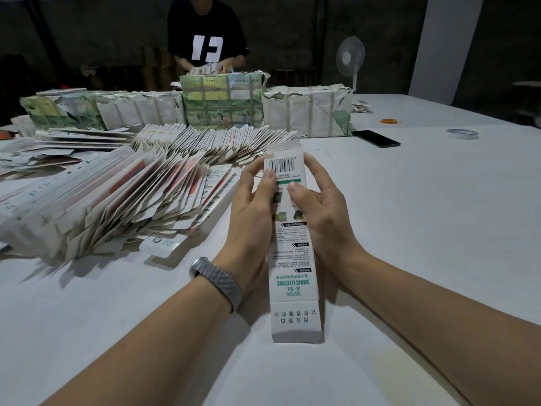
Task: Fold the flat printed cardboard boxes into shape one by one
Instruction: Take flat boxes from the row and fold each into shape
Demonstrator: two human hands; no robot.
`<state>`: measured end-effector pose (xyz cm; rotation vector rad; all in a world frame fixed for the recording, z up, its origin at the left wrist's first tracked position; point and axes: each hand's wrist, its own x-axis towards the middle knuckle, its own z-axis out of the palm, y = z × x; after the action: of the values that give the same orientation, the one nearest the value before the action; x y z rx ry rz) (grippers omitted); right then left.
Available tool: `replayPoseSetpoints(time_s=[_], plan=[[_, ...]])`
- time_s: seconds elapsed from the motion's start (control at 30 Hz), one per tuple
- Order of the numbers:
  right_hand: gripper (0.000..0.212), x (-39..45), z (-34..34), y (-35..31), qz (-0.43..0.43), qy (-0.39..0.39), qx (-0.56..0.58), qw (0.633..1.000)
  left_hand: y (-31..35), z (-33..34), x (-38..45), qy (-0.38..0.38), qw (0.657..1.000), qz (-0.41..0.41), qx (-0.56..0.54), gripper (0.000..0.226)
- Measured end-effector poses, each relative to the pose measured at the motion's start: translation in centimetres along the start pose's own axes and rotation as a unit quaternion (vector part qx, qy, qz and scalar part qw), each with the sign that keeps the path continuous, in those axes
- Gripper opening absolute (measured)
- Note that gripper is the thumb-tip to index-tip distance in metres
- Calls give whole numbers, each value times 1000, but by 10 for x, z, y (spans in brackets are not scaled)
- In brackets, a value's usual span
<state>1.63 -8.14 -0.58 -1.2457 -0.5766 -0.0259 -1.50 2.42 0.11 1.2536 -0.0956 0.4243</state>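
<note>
1. White table (pixel 424 230) under dim light, dark wall behind, white pillar at far right.
2. Held above the table's middle: one printed cardboard box (pixel 289 253), long and narrow, barcode end pointing away, near flap with Chinese characters hanging open toward the camera.
3. Gripped from both sides: left hand (pixel 251 212) curled along the box's left edge, thumb pressed near the barcode; right hand (pixel 319 206) curled along the right edge, thumb laid on the printed face.
4. Worn on the left wrist: a grey mesh band (pixel 218 281).
5. Crowding the left: a slumped heap of flat boxes (pixel 111 200), fanned on edge, just beside the left hand.
6. Further back: a second fanned row of flats (pixel 210 143), reaching almost to the held box's far end.
7. Lined up behind that: paper-wrapped, taped bundles (pixel 228 104), one taller, green-printed.
8. Standing past the bundles: another person (pixel 206 33) in a black shirt, hands busy at the tall bundle's top.
9. Scattered on the right, well apart from the hands: a dark phone (pixel 376 138), a tape roll (pixel 462 133), orange rubber bands (pixel 390 121).
10. Set beyond the right bundle: a white fan (pixel 349 58).
</note>
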Motion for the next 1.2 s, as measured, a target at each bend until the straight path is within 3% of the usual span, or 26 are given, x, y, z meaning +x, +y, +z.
replayPoseSetpoints(time_s=[0.2, 0.4, 0.57, 0.77, 1.2], plan=[[58, 0, 0, 2, 6, 6, 26, 1000, 0, -1, -3, -1, 999, 30, 29, 13], [34, 4, -5, 2, 10, 18, 27, 999, -4, 0, -4, -14, 999, 28, 34, 11], [28, 6, -5, 5, 12, 37, 29, 999, -6, 0, -2, -17, 999, 21, 35, 12], [33, 8, -6, 6, 10, 56, -20, 998, -10, -2, 1, -10, 999, -12, 28, 8], [38, 9, -6, 2, 40, 96, -18, 994, -15, -4, 3, -12, 999, -39, 18, 15]])
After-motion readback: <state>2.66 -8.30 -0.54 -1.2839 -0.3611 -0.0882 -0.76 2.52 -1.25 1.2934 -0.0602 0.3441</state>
